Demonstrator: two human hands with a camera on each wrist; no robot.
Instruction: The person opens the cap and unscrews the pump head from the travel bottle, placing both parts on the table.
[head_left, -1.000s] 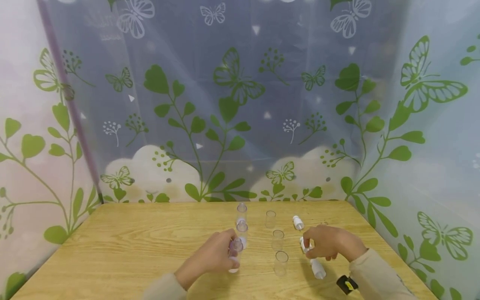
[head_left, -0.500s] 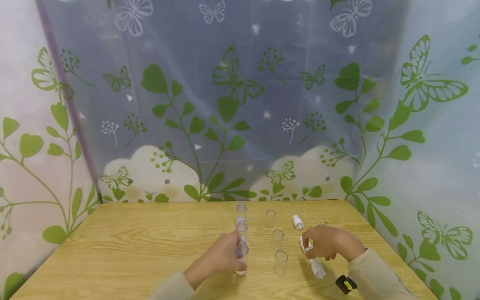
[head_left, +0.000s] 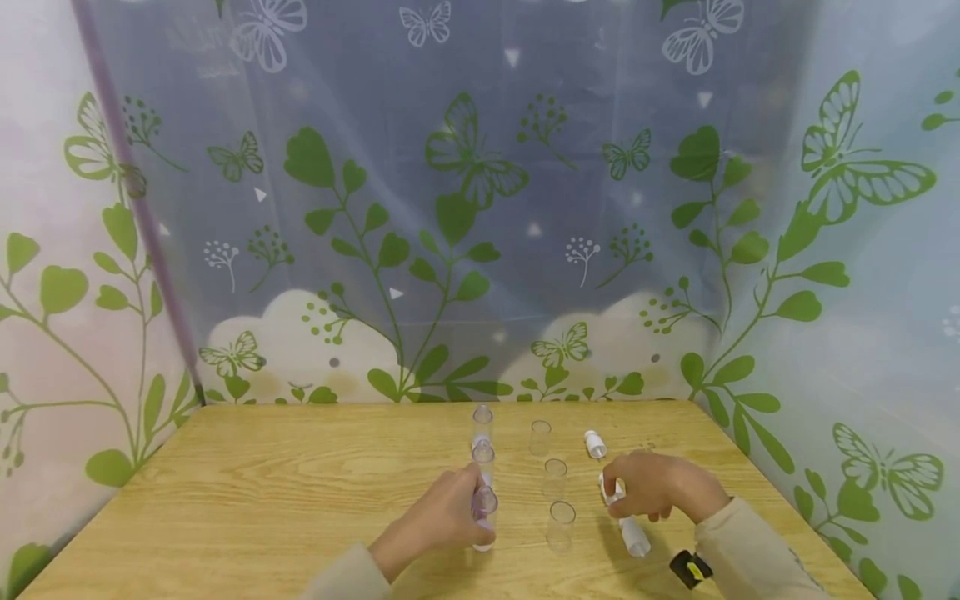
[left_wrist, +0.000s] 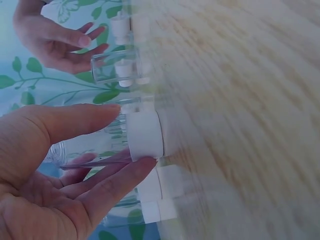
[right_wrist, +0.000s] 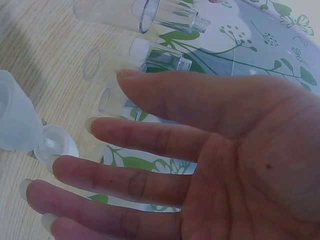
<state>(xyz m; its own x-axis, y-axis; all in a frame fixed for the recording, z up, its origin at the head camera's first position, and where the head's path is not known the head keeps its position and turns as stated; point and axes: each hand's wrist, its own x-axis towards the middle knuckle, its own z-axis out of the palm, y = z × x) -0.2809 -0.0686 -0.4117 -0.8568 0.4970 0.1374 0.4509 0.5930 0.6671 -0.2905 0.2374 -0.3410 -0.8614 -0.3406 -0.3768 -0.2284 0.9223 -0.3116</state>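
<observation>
My left hand (head_left: 442,512) holds a clear bottle (head_left: 486,502) between thumb and fingers. The bottle's white base (left_wrist: 145,135) is at or just above the tabletop in the left wrist view. Beyond it two similar bottles, a middle one (head_left: 483,454) and a far one (head_left: 482,425), stand in line. My right hand (head_left: 656,482) hovers with fingers spread and nothing in them, palm visible in the right wrist view. Near its fingertips lie white pump-like pieces: a front one (head_left: 636,538), a middle one (head_left: 611,490) partly hidden by the hand, and a far one (head_left: 595,444).
Between the bottles and the white pieces stand three clear open cylinders: near (head_left: 561,527), middle (head_left: 555,480) and far (head_left: 540,437). A small black-and-yellow item (head_left: 690,569) shows by the right sleeve. Patterned curtains (head_left: 480,208) border the wooden table (head_left: 300,467).
My left hand has moved slightly right with the bottle, bringing it into line with the other two; it has barely moved in the last half second. The right hand has stayed nearly still.
</observation>
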